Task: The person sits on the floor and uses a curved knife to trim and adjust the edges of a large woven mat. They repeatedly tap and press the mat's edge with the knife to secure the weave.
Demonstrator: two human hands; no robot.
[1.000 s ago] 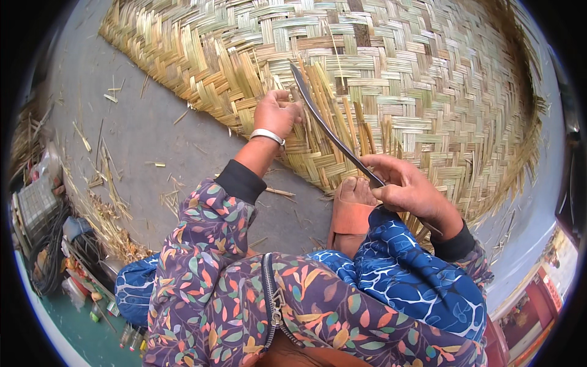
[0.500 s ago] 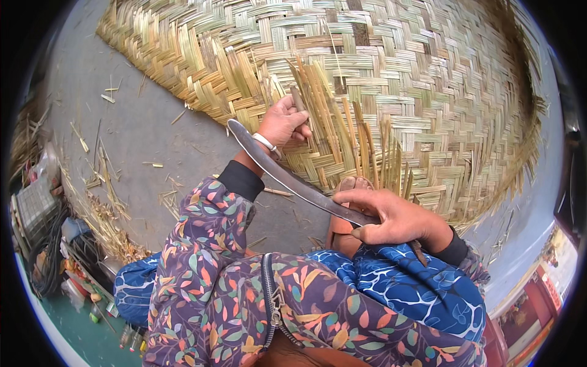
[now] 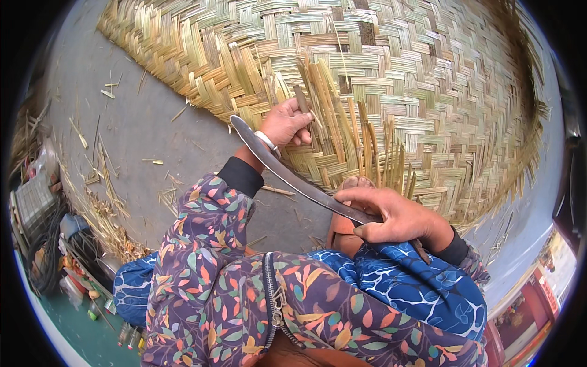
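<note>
A: Right hand (image 3: 397,217)?
B: Closed around the handle of a long curved knife (image 3: 293,177). Blade laid flat, tip pointing away to the left, crossing just under the left wrist. Looks parked out of the cut line, edge kept off the weave.

A: Left hand (image 3: 287,122)?
B: Pinched shut on loose bamboo strips (image 3: 333,116) at the near edge of the woven mat (image 3: 428,79). Strips standing up and fanned, unwoven ends free. Probably held together so they stay lined up with the weave.

A: Relative to the mat?
B: Knife just off the mat's near edge, over bare grey ground (image 3: 153,134). Strips rising from that same edge. Bare foot in an orange sandal (image 3: 342,223) planted against the mat's near edge, seemingly pinning it flat.

A: Further out?
B: Cut-off slivers (image 3: 110,183) scattered left of the mat on the ground. Heap of clutter (image 3: 43,220) well left of the mat, too warped by the lens to tell apart.

A: Wrist?
B: White bangle (image 3: 266,139) on the left wrist, beside the blade.
</note>
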